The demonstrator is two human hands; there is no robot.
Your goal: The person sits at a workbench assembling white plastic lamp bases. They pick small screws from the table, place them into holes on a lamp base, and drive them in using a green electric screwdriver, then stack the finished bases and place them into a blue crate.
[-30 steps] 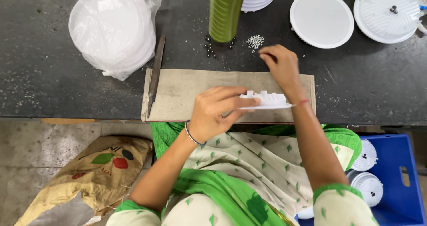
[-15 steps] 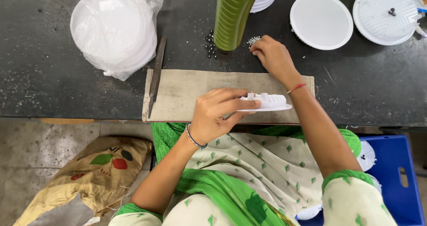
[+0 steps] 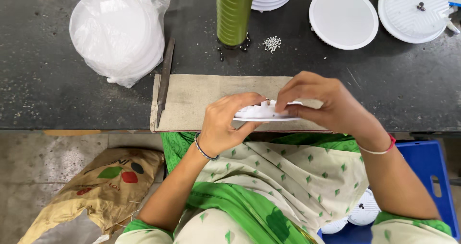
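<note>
On a dark workbench (image 3: 57, 105), just before a beige cloth pad (image 3: 201, 100), the left hand (image 3: 225, 121) and right hand (image 3: 321, 102) pinched a white round lamp housing (image 3: 261, 113), which could slip if tilted.

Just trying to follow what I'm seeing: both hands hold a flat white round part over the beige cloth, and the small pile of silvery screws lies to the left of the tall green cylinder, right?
Not quite. In the head view the screws lie to the right of the green cylinder, not its left. The rest holds: the left hand and right hand hold the white part over the beige cloth.
</note>
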